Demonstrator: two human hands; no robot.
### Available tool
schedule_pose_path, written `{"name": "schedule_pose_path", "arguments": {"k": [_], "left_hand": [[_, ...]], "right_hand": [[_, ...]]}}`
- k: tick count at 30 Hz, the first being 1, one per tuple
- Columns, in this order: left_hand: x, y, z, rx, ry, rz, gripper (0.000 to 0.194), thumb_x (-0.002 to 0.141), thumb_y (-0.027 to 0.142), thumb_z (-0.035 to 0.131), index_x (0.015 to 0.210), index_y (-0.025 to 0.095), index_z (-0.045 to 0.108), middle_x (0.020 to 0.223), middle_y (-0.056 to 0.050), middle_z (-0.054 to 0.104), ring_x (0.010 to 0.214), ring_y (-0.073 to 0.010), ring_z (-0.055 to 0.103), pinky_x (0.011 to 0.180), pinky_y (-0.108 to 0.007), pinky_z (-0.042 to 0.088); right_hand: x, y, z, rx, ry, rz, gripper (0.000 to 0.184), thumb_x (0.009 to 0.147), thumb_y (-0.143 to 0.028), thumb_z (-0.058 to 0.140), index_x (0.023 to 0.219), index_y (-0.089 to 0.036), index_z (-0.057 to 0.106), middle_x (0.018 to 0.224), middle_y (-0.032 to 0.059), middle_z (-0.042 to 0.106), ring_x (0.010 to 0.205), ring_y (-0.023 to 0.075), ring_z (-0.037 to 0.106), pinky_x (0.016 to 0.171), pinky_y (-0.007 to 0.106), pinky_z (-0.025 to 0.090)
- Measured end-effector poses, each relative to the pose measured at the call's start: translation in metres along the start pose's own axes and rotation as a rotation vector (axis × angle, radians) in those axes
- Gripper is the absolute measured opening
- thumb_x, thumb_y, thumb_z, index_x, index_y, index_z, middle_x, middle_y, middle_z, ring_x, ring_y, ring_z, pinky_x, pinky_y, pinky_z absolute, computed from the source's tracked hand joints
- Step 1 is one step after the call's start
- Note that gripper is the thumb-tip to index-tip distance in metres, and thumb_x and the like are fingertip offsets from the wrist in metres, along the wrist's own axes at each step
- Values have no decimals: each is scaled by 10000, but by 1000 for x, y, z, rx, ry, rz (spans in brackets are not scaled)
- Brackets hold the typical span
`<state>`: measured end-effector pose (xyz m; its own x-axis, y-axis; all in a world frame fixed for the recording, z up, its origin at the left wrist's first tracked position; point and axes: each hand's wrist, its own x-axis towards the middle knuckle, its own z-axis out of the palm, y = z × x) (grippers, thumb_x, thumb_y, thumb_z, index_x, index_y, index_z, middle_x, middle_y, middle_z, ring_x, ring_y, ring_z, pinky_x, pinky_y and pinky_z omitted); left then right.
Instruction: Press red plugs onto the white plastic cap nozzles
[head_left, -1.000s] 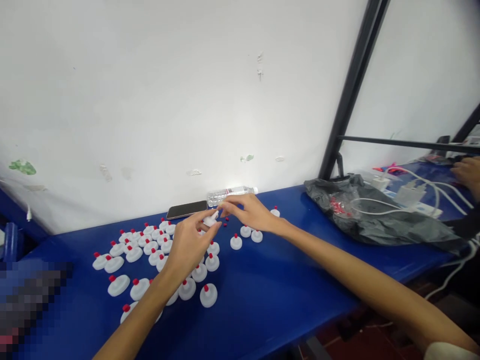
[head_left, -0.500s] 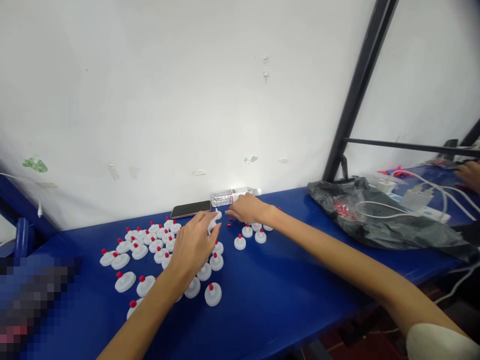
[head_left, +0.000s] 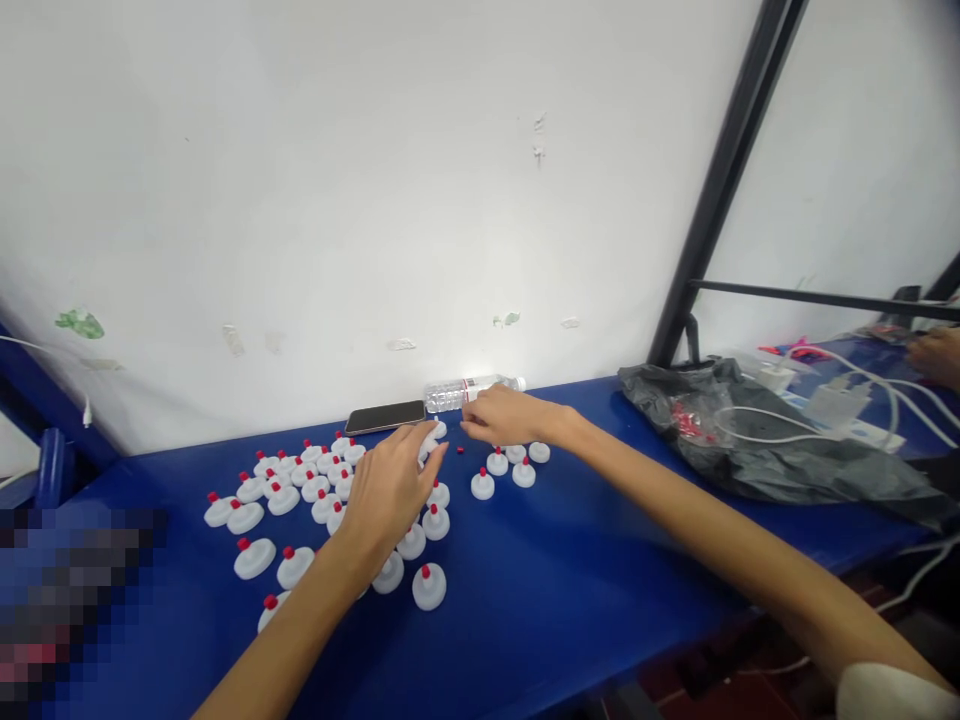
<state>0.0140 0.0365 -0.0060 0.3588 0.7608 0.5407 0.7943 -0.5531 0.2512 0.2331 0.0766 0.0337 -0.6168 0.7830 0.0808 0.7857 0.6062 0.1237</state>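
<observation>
My left hand (head_left: 390, 490) is closed round a white round cap (head_left: 433, 437), tipped on its side; no red tip shows on it. Just to its right, my right hand (head_left: 506, 415) hovers with fingers bent together, and whatever they pinch is hidden. One small red tip (head_left: 460, 450) lies loose on the blue table (head_left: 540, 570) below the right fingers. Several white caps with red tips (head_left: 254, 558) are spread around and beneath my left forearm. A smaller group of red-tipped caps (head_left: 483, 484) sits under my right wrist.
A phone (head_left: 385, 417) and a clear plastic bottle (head_left: 446, 396) lie along the wall. To the right are a dark plastic bag (head_left: 757, 455), a clear bag of red pieces (head_left: 691, 422), white cables and a black metal post (head_left: 720, 190). Another person's hand (head_left: 936, 355) shows at far right.
Fewer loose red tips lie on the table beside my right hand; one remains visible. My right hand has shifted slightly, while my left keeps hold of the cap. The view has moved a little.
</observation>
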Motion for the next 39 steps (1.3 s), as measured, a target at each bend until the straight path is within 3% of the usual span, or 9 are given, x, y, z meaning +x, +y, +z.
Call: {"name": "schedule_pose_path", "arguments": {"k": [2, 5, 9, 14, 20, 28, 35, 39], "left_hand": [[-1, 1, 1, -11, -1, 18, 315, 1017, 354, 572, 1282, 216, 669, 1128, -45, 764, 698, -195, 701, 642, -342, 509], [-2, 2, 5, -36, -10, 64, 294, 1017, 311, 566, 1278, 219, 666, 1176, -53, 729, 694, -174, 691, 668, -341, 535], [-1, -1, 11, -68, -21, 118, 279, 1001, 220, 551, 1252, 212, 672, 1186, -66, 684, 759, -177, 700, 746, -354, 570], [-1, -5, 14, -91, -40, 162, 281, 1002, 207, 525, 1231, 240, 683, 1217, -70, 659, 819, -198, 703, 742, -368, 583], [-3, -3, 15, -106, -33, 239, 294, 1020, 213, 488, 1241, 254, 676, 1204, -79, 652, 820, -188, 693, 744, -352, 579], [-1, -3, 12, -61, -60, 229, 313, 1017, 189, 474, 1246, 255, 678, 1260, -94, 642, 843, -194, 699, 813, -386, 588], [-3, 0, 10, 25, -74, 266, 332, 1036, 203, 445, 1256, 255, 688, 1306, -106, 619, 740, -172, 675, 624, -321, 552], [-1, -1, 10, -8, -57, 279, 318, 1039, 207, 446, 1252, 245, 680, 1288, -111, 622, 821, -193, 691, 715, -351, 580]], "right_hand": [[-17, -1, 1, 40, 93, -22, 344, 1057, -268, 424, 878, -150, 693, 746, 39, 694, 680, 159, 564, 759, 315, 397], [-35, -9, 6, 76, 211, -32, 298, 1064, -299, 458, 928, -158, 682, 739, 20, 667, 721, 164, 546, 855, 324, 382], [-40, -17, 14, 73, 277, -55, 246, 1049, -280, 507, 917, -162, 678, 714, 8, 618, 703, 165, 524, 918, 337, 376], [-38, -22, 16, 54, 288, -92, 190, 1030, -257, 535, 917, -170, 661, 702, 5, 594, 707, 179, 514, 878, 332, 384], [-40, -28, 13, 19, 273, -96, 282, 1083, -298, 450, 919, -164, 636, 707, 22, 617, 702, 191, 525, 887, 358, 390], [-40, -27, 12, 25, 284, -95, 264, 1069, -277, 453, 927, -167, 646, 696, 25, 631, 705, 194, 532, 870, 345, 399], [-41, -27, 11, 17, 247, -111, 284, 1088, -313, 462, 952, -154, 653, 735, 34, 648, 729, 192, 544, 871, 346, 399], [-40, -26, 12, 4, 243, -112, 340, 1120, -344, 398, 1030, -134, 650, 800, 58, 682, 752, 192, 578, 874, 350, 402]]}}
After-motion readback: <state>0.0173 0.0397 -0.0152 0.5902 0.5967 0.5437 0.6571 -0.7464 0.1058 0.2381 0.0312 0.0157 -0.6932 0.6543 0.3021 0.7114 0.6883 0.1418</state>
